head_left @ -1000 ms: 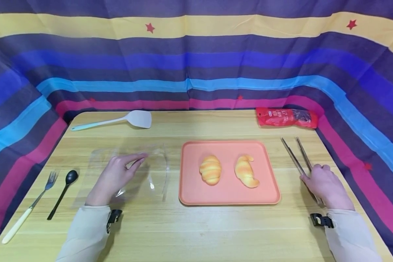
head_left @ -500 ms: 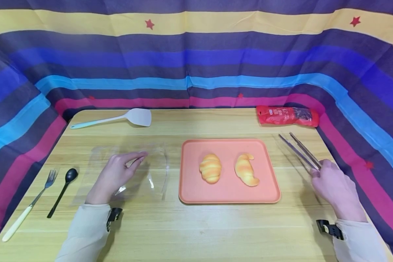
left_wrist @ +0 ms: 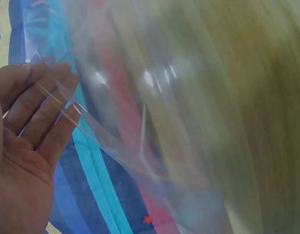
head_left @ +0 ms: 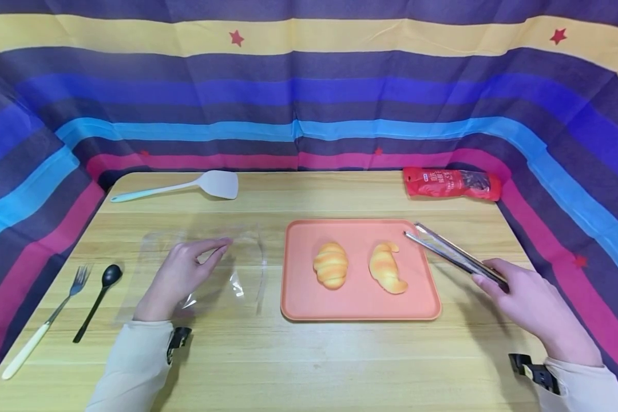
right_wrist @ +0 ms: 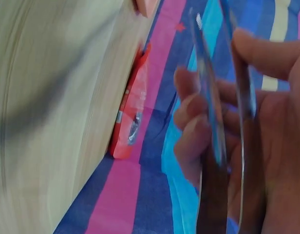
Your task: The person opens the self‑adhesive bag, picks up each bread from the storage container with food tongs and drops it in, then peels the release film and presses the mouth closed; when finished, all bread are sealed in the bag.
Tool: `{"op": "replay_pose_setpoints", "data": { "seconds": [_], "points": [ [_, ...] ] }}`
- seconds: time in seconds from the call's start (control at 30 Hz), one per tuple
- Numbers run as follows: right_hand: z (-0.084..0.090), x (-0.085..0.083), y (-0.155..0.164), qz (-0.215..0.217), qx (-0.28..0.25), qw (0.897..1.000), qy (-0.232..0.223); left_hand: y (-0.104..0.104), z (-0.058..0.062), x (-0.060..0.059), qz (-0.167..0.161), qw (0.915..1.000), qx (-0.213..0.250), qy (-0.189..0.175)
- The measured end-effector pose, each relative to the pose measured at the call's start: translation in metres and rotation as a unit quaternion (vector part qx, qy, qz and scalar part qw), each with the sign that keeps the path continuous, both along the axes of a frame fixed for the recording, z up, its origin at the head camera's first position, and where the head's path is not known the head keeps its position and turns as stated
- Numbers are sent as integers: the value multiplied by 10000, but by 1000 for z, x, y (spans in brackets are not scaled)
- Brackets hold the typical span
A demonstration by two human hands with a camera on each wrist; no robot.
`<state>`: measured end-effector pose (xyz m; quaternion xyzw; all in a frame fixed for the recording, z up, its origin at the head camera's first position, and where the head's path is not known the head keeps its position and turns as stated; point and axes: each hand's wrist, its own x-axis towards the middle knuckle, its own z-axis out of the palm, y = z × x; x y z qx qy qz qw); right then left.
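Note:
My left hand (head_left: 185,274) pinches the edge of a clear plastic bag (head_left: 247,269) between thumb and fingertips, above the left half of the table. In the left wrist view the bag's film (left_wrist: 145,117) spreads out from the fingertips. My right hand (head_left: 535,303) grips metal tongs (head_left: 458,254), thumb on one arm and fingers curled round the other. The tongs' tips are apart, over the right edge of a pink tray (head_left: 360,310). On that tray lie two breads, a rounded roll (head_left: 331,265) and a curved croissant (head_left: 386,269).
A fork (head_left: 48,320) and a black spoon (head_left: 100,297) lie at the left. At the back left rests a white spatula (head_left: 185,186). A red food packet (head_left: 450,183) lies at the back right. Striped cloth (head_left: 298,103) stands round the table's back and sides.
My right hand has lifted the tongs from the table's right side and swung their tips left to the tray. The left hand has stayed in place with the bag.

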<state>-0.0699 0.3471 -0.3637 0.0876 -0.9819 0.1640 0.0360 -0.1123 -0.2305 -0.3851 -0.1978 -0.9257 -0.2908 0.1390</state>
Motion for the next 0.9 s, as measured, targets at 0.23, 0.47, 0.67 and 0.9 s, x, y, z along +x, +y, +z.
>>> {"op": "replay_pose_setpoints", "data": {
  "seconds": [0.23,0.47,0.67,0.9],
  "points": [
    [-2,5,-1,353,-77,9993,-55,0,-1,1,65,9998,46,-176],
    [-3,7,-7,345,0,9971,-677,-1,-2,1,43,9997,52,-232],
    [-7,6,-11,482,73,9962,-717,-2,-1,2,116,9994,58,-312],
    [-12,5,-14,502,119,9947,-890,-1,-2,2,79,9998,54,-185]
  ]
}}
